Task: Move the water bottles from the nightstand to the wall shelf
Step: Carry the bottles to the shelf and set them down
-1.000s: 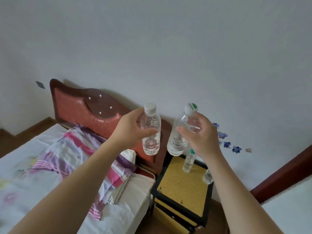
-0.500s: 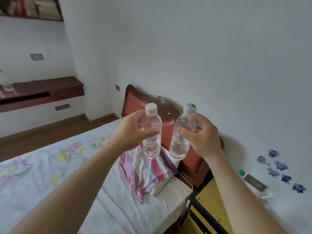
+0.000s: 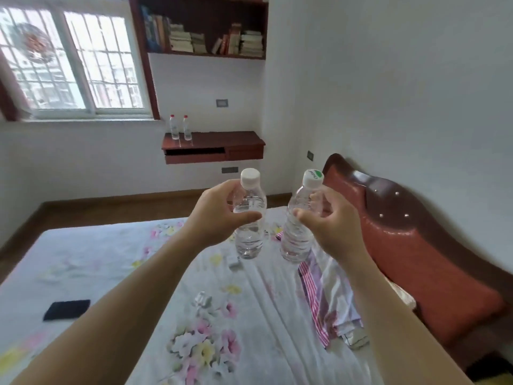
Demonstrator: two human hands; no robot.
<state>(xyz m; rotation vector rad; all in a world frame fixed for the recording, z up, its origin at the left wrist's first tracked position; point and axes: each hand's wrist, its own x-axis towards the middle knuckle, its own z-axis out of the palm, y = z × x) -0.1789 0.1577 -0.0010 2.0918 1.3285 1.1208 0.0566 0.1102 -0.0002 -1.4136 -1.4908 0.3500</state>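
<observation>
My left hand (image 3: 219, 218) grips a clear water bottle with a white cap (image 3: 249, 240), held upright above the bed. In my right hand (image 3: 330, 226) is a second clear bottle (image 3: 297, 240), its white cap marked green, tilted slightly left. The two bottles are side by side, a little apart. Across the room a dark red wall shelf (image 3: 222, 143) hangs below the window corner. Two red-capped water bottles (image 3: 180, 129) stand on its left end. The nightstand is out of view.
A bed with a flowered sheet (image 3: 166, 287) lies between me and the shelf. Its red padded headboard (image 3: 410, 245) is at the right. A striped cloth (image 3: 319, 295) and a black object (image 3: 66, 309) lie on the bed. A bookshelf (image 3: 205, 26) hangs high up.
The view has swung left from the nightstand and headboard across the bed to the far wall, bringing the shelf and window into sight. Both hands still hold their bottles in front of me.
</observation>
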